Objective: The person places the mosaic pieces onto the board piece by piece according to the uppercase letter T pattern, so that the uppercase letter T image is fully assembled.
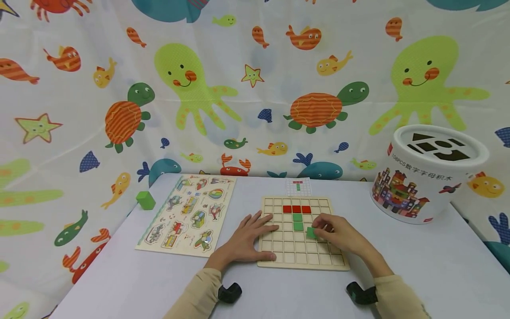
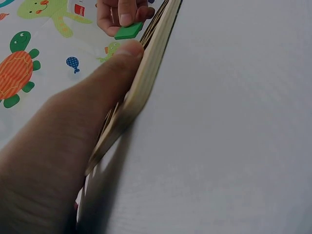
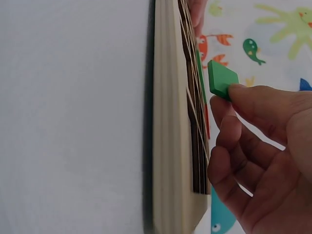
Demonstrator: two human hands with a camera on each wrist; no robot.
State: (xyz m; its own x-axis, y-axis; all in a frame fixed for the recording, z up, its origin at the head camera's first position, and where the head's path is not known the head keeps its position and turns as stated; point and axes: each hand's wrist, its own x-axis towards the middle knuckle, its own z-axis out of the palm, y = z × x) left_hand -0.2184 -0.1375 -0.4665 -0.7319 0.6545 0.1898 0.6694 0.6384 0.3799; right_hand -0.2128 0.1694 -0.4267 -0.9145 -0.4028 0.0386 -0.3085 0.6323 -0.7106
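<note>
A wooden grid board (image 1: 279, 263) lies on the white table. Three red square tiles (image 1: 296, 209) form a row in its upper part, and two green tiles (image 1: 297, 221) run down below the middle one. My right hand (image 1: 338, 230) pinches another green tile (image 3: 223, 79) between thumb and fingertip, just above the board's right half. The right wrist view shows that tile tilted and apart from the grid. Spread over the board's left edge, my left hand (image 1: 248, 239) rests with straight fingers, its thumb (image 2: 117, 68) along the near left corner.
Behind the board lies a small printed pattern card (image 1: 298, 187). A picture puzzle board (image 1: 183, 217) is at the left, with a green cube (image 1: 145, 200) beyond its left edge. A large white tub (image 1: 426, 177) with a slotted lid stands at the right, before a patterned curtain (image 1: 255, 102).
</note>
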